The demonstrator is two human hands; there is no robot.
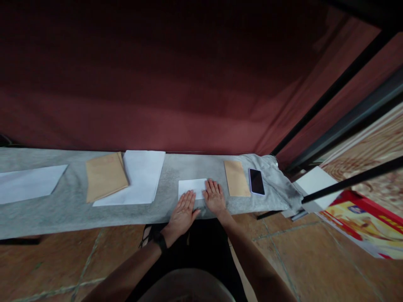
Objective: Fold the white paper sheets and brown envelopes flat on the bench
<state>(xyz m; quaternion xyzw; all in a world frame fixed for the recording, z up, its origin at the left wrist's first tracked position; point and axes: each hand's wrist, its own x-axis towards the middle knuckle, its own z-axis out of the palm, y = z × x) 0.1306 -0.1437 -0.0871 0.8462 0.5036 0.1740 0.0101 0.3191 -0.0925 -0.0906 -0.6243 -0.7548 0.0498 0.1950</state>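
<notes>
A small white sheet of paper (192,184), which looks folded, lies on the grey cloth-covered table in front of me. My left hand (183,214) rests flat on its lower left part, fingers stretched out and thumb apart. At the paper's right end lies my right hand (215,198), palm down with the fingers extended over the edge. Neither hand grips anything. To the right of my right hand is a brown envelope (237,178), lying flat and apart from it. The paper's lower edge is partly hidden under my hands.
White sheets (145,172) lie to the left, partly under a stack of brown envelopes (106,176). Another white sheet (28,183) is at the far left. A phone (257,182) sits near the right end of the grey cloth (170,167). Boxes (365,222) stand at the right.
</notes>
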